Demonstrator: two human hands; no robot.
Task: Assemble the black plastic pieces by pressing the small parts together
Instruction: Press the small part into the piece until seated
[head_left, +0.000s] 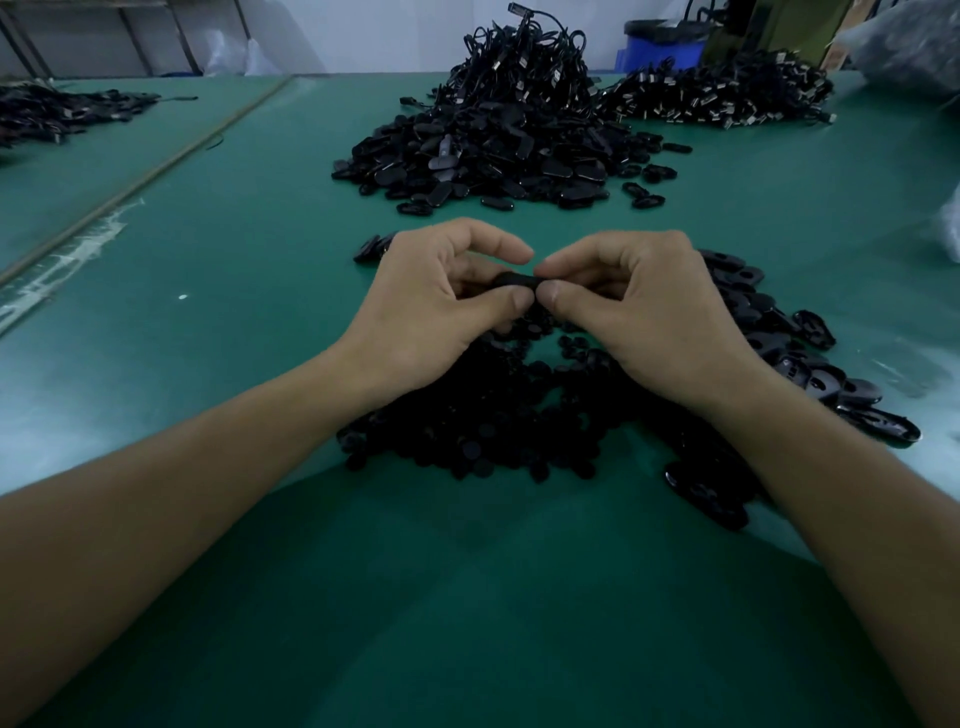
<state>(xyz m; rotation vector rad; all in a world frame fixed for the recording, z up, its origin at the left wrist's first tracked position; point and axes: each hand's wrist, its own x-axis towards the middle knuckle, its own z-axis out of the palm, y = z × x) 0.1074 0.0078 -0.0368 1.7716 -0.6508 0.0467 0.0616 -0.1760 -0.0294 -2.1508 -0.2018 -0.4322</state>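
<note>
Pinching one small black plastic piece (514, 282) between thumbs and forefingers, the left hand (431, 301) and the right hand (639, 306) were held together at the centre of the frame. Each gripped an end, with the other fingers curled. The bare forearms reached in from the lower corners. Beneath the hands, a heap of small round black parts (483, 431) lay on the green table (208, 249), with oval black shells (779, 332) spread at centre right. A taller pile of black pieces and cables (493, 150) stood at upper centre, and a blue drum (660, 49) at upper right.
</note>
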